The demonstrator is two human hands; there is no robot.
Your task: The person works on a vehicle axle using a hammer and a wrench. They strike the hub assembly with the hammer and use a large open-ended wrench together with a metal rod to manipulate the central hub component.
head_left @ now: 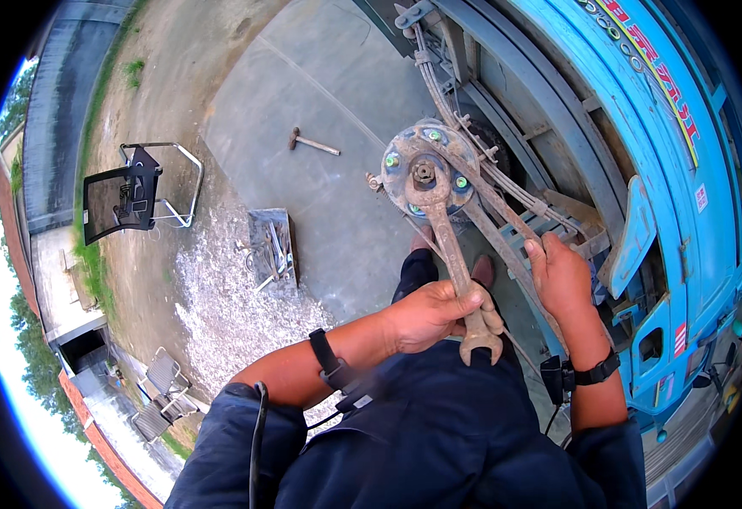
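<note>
Round rusty metal hub (400,180), apparently still assembled.
Left hand (435,316) grips a rusty steel open-ended wrench (450,248); right hand (561,276) grips a long, rusty metal bar (500,205).

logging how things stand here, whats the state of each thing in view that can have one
Wrench: gripped by left hand
Rusty bar: gripped by right hand
Round flange: bolts fitted, dirty
Hammer: lying on the concrete
Toolbox: open, tools inside
Black chair: unoccupied
</note>
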